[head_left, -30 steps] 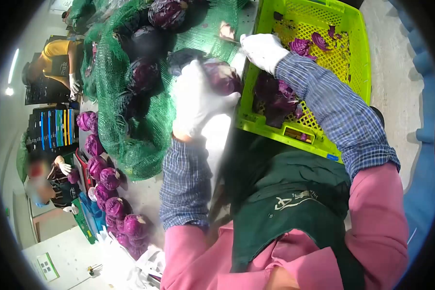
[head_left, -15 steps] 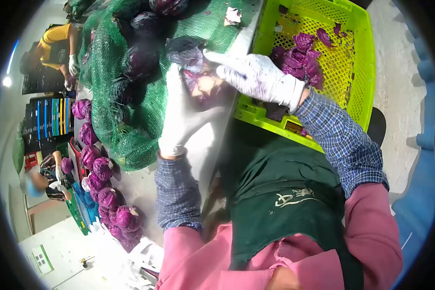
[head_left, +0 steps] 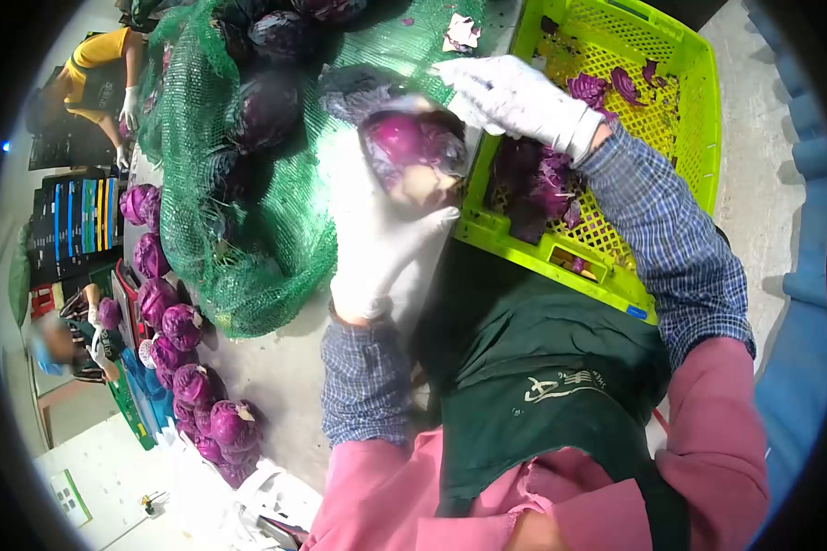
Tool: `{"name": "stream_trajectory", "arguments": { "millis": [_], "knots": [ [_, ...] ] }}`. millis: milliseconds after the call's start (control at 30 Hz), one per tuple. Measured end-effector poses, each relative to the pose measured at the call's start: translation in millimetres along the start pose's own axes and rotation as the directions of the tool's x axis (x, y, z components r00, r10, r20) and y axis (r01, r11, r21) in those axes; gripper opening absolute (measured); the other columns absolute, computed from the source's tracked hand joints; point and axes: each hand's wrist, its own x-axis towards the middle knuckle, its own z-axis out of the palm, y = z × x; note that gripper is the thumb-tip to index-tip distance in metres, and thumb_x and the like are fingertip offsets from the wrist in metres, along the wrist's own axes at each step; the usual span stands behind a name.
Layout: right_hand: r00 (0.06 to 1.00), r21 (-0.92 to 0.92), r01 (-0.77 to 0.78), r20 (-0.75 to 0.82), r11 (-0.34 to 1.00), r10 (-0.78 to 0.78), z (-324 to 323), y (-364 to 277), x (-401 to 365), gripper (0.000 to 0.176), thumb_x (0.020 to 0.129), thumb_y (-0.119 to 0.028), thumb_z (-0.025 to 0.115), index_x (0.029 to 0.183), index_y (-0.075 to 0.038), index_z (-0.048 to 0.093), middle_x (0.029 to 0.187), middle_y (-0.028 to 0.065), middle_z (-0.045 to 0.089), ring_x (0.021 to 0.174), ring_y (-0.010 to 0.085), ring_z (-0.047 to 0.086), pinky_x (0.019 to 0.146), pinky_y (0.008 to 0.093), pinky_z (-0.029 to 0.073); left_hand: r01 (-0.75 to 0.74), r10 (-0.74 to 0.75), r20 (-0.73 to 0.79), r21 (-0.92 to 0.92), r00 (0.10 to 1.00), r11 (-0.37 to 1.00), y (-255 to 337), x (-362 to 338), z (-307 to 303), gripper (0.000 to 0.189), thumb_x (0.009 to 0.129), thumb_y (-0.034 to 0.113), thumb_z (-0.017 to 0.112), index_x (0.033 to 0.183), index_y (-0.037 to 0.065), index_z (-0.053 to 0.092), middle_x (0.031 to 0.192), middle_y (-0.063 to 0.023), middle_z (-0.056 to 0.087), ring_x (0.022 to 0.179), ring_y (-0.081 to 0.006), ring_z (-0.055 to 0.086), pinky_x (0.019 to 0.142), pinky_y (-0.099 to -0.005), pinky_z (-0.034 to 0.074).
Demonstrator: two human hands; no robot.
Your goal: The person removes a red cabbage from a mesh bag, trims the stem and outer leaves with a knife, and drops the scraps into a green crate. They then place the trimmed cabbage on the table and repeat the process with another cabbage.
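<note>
The green mesh net (head_left: 285, 211) spreads beyond and to the left of the left hand, with untrimmed dark cabbages (head_left: 265, 110) lying on it; it makes a soft, uneven bed, so the head being worked is probably better held up in the palm than pressed down there. The yellow-green crate (head_left: 705, 119) sits below and to the right of the right hand, close enough that peelings would need only a short sweep. Out past the left wrist, a row of smooth purple cabbages (head_left: 182, 326) gives a standard to match. The left hand (head_left: 372, 230), gloved, is curled round the red cabbage (head_left: 418, 151), thumb along the near side; that cupped grip looks right, leaving the top free. The right hand (head_left: 524, 101) hovers just beyond the head, fingers loosely bent and partly extended; whether they touch it or hold anything, I cannot tell. Its fingers should work from the pale stem end (head_left: 424, 184), which lies by the left thumb, since leaves likely come away cleanest at the base. A dark outer leaf (head_left: 354, 92) lies beyond the left fingers, attached or not is unclear. Purple leaf scraps (head_left: 547, 179) lie in the crate under the right wrist.
</note>
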Motion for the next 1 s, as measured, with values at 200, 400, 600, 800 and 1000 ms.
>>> {"name": "stream_trajectory", "arguments": {
  "millis": [200, 400, 600, 800, 1000],
  "knots": [
    [0.999, -0.008, -0.002, -0.048, 1.000, 0.001, 29, -24, -2, 0.062, 0.091, -0.058, 0.063, 0.126, -0.007, 0.065, 0.108, 0.0217, 0.070, 0.099, 0.0361, 0.067, 0.090, 0.0403, 0.051, 0.071, -0.060, 0.069, -0.170, 0.996, 0.983, -13, -2, -5, 0.123, 0.052, 0.019, 0.099, 0.150, -0.003, 0.027, 0.142, -0.0202, 0.045, 0.130, -0.0302, 0.049, 0.111, -0.0395, 0.042],
    [0.934, -0.068, -0.227, -0.300, 0.972, 0.197, 16, 39, -7, 0.042, 0.092, -0.048, 0.063, 0.109, -0.011, 0.071, 0.098, 0.0123, 0.074, 0.091, 0.0271, 0.071, 0.080, 0.0394, 0.054, 0.103, -0.070, 0.084, -0.501, 0.994, 0.859, -11, -25, -6, 0.128, 0.051, 0.014, 0.099, 0.153, 0.003, 0.022, 0.148, -0.0202, 0.040, 0.132, -0.0320, 0.050, 0.111, -0.0444, 0.046],
    [0.761, -0.057, -0.432, -0.559, 0.900, 0.330, -39, 47, -68, 0.064, 0.095, -0.055, 0.060, 0.138, -0.008, 0.053, 0.079, 0.0083, 0.067, 0.065, 0.0166, 0.063, 0.059, 0.0302, 0.051, 0.017, -0.031, -0.174, -0.083, 0.984, 0.996, -21, -32, 0, 0.119, 0.063, 0.035, 0.095, 0.152, -0.002, 0.025, 0.139, -0.0217, 0.047, 0.124, -0.0341, 0.053, 0.104, -0.0443, 0.046],
    [0.970, 0.276, -0.206, -0.070, 0.939, 0.233, 59, -37, -78, 0.040, 0.102, -0.026, 0.054, 0.139, -0.011, 0.056, 0.088, 0.0146, 0.071, 0.069, 0.0233, 0.069, 0.062, 0.0315, 0.053, 0.016, -0.007, -0.041, 0.214, 0.999, 0.977, 1, -12, -21, 0.099, 0.072, 0.043, 0.089, 0.144, -0.004, 0.039, 0.128, -0.0232, 0.053, 0.115, -0.0347, 0.060, 0.098, -0.0410, 0.050],
    [0.986, -0.174, -0.025, -0.167, 0.984, -0.005, 64, -58, -70, 0.051, 0.103, -0.045, 0.044, 0.144, -0.015, 0.051, 0.080, 0.0154, 0.070, 0.071, 0.0351, 0.068, 0.063, 0.0444, 0.054, 0.308, -0.301, -0.063, 0.151, 0.951, 0.940, 7, -6, -12, 0.118, 0.061, 0.046, 0.093, 0.145, -0.009, 0.031, 0.139, -0.0289, 0.042, 0.129, -0.0383, 0.048, 0.108, -0.0437, 0.042]
  ]
}}
